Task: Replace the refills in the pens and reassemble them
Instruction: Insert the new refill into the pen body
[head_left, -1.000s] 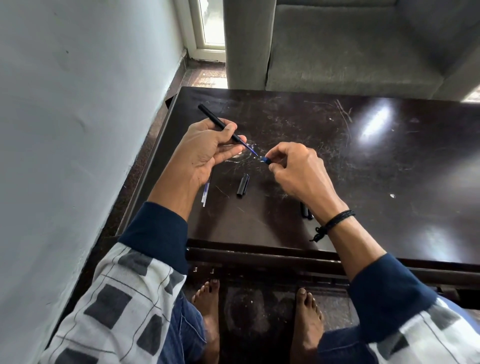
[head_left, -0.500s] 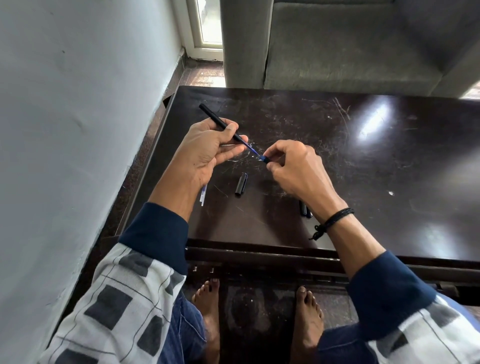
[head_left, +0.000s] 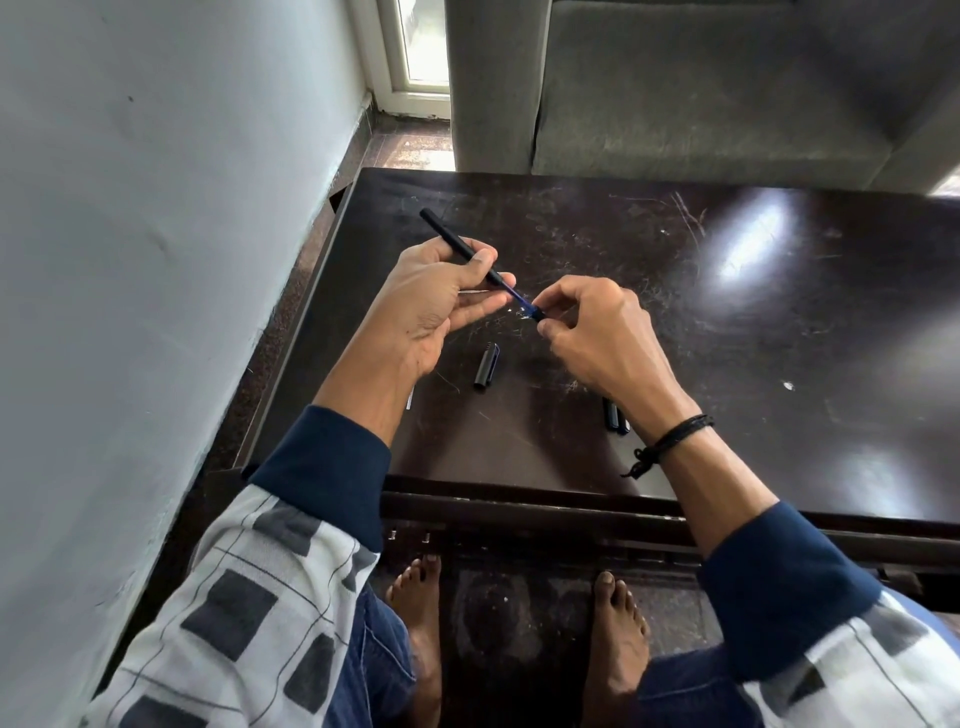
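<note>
Head view, the only one I have. Left hand (head_left: 423, 312) grips the black barrel (head_left: 451, 236): thumb on top, fingers curled under it, closed firmly. The barrel runs diagonally, its closed end sticking out up-left past the thumb, its open end just beyond the fingertips (head_left: 493, 304) toward the other hand.

A blue refill (head_left: 519, 298) pokes out of that open end and spans the short gap between the two hands.

Right hand (head_left: 602, 332) pinches a small dark tip piece (head_left: 537, 313) between thumb and forefinger, right at the far end of the refill. The other fingers are curled in. I can't tell whether the piece is threaded on or only touching.

On the table (head_left: 779, 322), just below and between the two sets of fingertips, lies a black cap (head_left: 487, 366), flat, apart from both hands. Under the right wrist, two more black pen parts (head_left: 614, 415) lie side by side, partly hidden by the forearm. Under the left forearm a thin pale refill (head_left: 410, 401) shows only as a sliver.

A black cord bracelet (head_left: 670, 441) sits on the right wrist.

No brand, label or writing is readable on any pen part; too small and dark.
</note>
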